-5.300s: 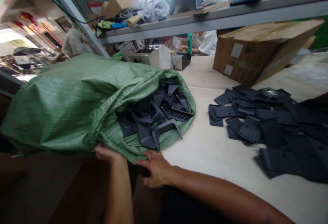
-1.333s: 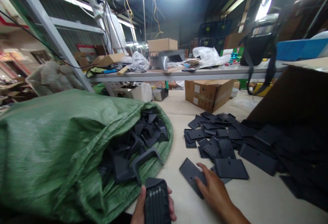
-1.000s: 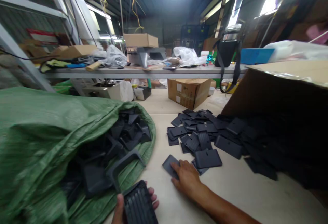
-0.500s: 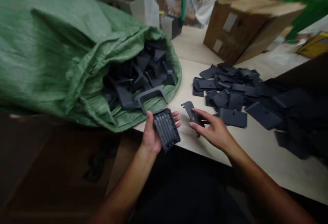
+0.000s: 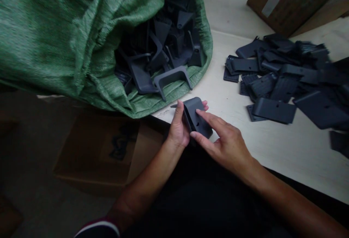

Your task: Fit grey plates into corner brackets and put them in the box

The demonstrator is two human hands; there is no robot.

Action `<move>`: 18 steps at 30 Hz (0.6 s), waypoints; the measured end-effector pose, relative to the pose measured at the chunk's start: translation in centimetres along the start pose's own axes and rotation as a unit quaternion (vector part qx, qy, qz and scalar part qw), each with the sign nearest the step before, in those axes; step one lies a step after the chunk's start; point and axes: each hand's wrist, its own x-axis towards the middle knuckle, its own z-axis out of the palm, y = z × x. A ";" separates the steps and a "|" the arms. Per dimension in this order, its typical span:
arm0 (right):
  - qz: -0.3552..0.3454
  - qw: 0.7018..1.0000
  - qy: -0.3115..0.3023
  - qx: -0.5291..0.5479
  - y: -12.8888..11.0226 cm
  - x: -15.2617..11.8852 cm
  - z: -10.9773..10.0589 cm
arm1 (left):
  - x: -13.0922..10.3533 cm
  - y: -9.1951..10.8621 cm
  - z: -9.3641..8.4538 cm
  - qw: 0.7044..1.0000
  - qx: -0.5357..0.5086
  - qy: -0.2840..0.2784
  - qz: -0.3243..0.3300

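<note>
At the table's near edge my left hand [image 5: 178, 130] grips a dark grey ribbed plastic part from the left. My right hand [image 5: 223, 141] presses a flat dark grey plastic plate [image 5: 196, 119] down onto that part, fingers on top of it. The two pieces sit together between both hands. Just behind them lies the open mouth of a green woven sack [image 5: 81, 34], full of dark plastic brackets [image 5: 163, 49].
A pile of several flat dark plates [image 5: 286, 81] spreads over the pale table [image 5: 272, 147] to the right. A brown cardboard box [image 5: 289, 1] stands at the back right. Another cardboard box [image 5: 109, 150] sits on the floor below the sack.
My right hand has picked a flat plate off the table and brought it onto the ribbed part in my left hand. The view has tilted downward.
</note>
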 end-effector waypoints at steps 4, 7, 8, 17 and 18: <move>0.002 1.000 -0.011 -0.015 -0.1 -0.1 0.5 | 0.1 -0.5 -0.2 1.000 0.020 0.015 -0.010; 0.008 1.000 -0.016 -0.023 -0.2 -0.3 0.8 | 0.1 -1.1 -0.3 0.999 0.037 0.026 -0.010; 0.010 0.999 -0.017 -0.025 -0.2 -0.4 0.9 | 0.0 -1.2 -0.4 0.999 0.038 0.028 -0.003; 0.126 0.948 0.022 0.293 1.5 0.6 -0.1 | -0.6 -1.0 -0.2 0.996 0.010 -0.088 0.009; 0.148 0.929 0.029 0.338 1.7 0.9 -0.2 | -0.7 -1.1 -0.1 0.994 0.009 -0.110 0.014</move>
